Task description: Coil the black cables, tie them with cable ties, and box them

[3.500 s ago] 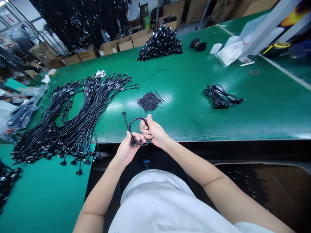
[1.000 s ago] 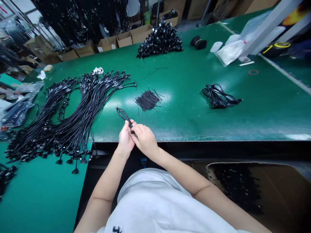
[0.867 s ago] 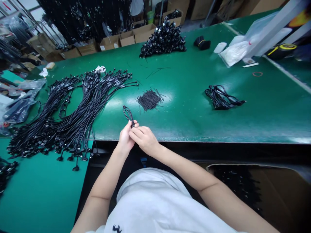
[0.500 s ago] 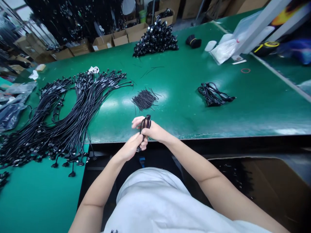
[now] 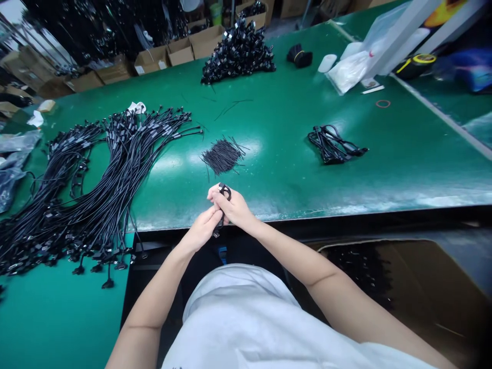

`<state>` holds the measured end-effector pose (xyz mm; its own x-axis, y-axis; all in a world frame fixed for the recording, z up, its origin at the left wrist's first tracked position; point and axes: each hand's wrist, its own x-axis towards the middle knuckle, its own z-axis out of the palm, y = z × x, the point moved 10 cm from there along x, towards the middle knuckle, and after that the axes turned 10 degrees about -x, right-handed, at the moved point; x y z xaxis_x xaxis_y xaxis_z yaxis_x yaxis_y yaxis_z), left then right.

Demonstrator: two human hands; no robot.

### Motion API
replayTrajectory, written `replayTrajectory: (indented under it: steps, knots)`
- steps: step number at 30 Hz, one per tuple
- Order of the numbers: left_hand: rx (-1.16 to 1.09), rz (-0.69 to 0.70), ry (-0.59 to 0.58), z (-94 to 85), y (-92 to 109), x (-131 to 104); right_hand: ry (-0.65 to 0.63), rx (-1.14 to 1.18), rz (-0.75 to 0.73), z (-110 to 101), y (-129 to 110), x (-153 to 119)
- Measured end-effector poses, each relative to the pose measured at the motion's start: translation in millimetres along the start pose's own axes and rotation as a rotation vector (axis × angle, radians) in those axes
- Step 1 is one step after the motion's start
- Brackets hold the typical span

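A short black cable point(image 5: 225, 191), folded into a coil, is held between my two hands just above the table's front edge. My right hand point(image 5: 234, 207) wraps round the coil, with its thumb across the front. Close against it, my left hand point(image 5: 203, 226) pinches the lower part of the same cable; the exact grip is hidden by the fingers. Just beyond the hands lies a small heap of black twist ties point(image 5: 222, 156). To the left a large spread of loose black cables point(image 5: 126, 164) hangs partly over the table edge.
A bundle of coiled cables point(image 5: 334, 144) rests at the right on the green table point(image 5: 277, 169). Farther back are a tall pile of coiled cables point(image 5: 240, 54), a banded black bundle point(image 5: 299, 56) and a plastic bag point(image 5: 348, 72). A cardboard box point(image 5: 418, 287) stands below the edge.
My right thumb has closed in towards my left fingers, and less of the coil's loop shows above the hand. The whole view has shifted slightly.
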<state>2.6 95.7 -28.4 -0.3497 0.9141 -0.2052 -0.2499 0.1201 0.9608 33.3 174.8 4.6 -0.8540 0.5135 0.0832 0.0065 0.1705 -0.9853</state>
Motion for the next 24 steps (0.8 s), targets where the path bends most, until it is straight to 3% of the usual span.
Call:
replayTrajectory:
  steps: [6, 11, 13, 15, 17, 20, 22, 24]
  knots:
    - [0.107, -0.057, 0.053, 4.7, -19.5, -0.7, -0.005, -0.125, -0.004, 0.9, 19.8, 5.9]
    - [0.361, 0.074, 0.154, -8.9, -18.6, 2.3, -0.034, -0.183, 0.000, -2.8, 32.4, 7.5]
    - [0.284, 0.045, 0.173, -17.2, -23.6, 4.7, -0.179, -0.179, -0.035, -2.7, 27.3, 9.3]
    - [0.038, -0.010, 0.183, -24.8, -30.5, 6.9, -0.378, -0.196, -0.059, -7.8, 23.2, 16.6]
    - [-0.253, -0.052, 0.197, -29.1, -34.4, 8.5, -0.332, -0.403, -0.001, -43.2, 31.2, 43.7]
    - [-0.522, -0.065, 0.218, -29.9, -30.8, 10.3, 0.124, -0.894, 0.172, -130.7, 44.9, 98.8]
    - [-0.595, -0.054, 0.218, -28.0, -26.0, 11.5, 0.198, -1.034, 0.248, -154.3, 57.0, 127.1]
    - [-0.627, -0.052, 0.209, -26.0, -23.2, 12.3, 0.159, -1.081, 0.285, -157.8, 68.7, 145.0]
